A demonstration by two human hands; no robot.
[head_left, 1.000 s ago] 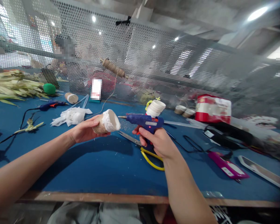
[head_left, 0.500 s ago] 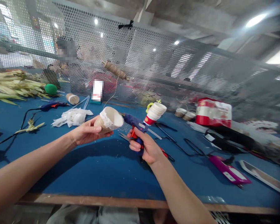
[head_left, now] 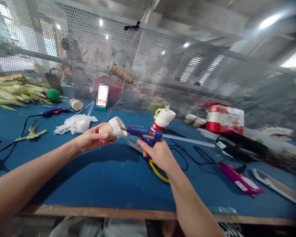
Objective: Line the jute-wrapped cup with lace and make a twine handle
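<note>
My left hand [head_left: 95, 137] is closed round a paper cup [head_left: 116, 127] that lies tilted on its side, its mouth to the right. Twine wraps the lower part of the cup, and white lace runs near the rim. In my right hand [head_left: 160, 154] is a blue glue gun [head_left: 140, 132], its nozzle at the cup's rim; whether it touches I cannot tell. A long clear glue stick [head_left: 187, 139] sticks out of the gun's back. Below the gun lie scissors [head_left: 160, 172] with yellow handles, partly hidden by my right hand.
Behind the gun stands a stack of paper cups [head_left: 166, 117]. A twine spool [head_left: 120, 74] hangs on the mesh panel [head_left: 158, 79]. Crumpled white lace [head_left: 76, 124] and a second glue gun [head_left: 56, 111] lie left. A purple box [head_left: 241, 179] and a phone [head_left: 278, 186] lie right.
My right hand has turned the glue gun more level and brought its nozzle to the cup's rim. My left hand has rotated the cup so its mouth faces further right.
</note>
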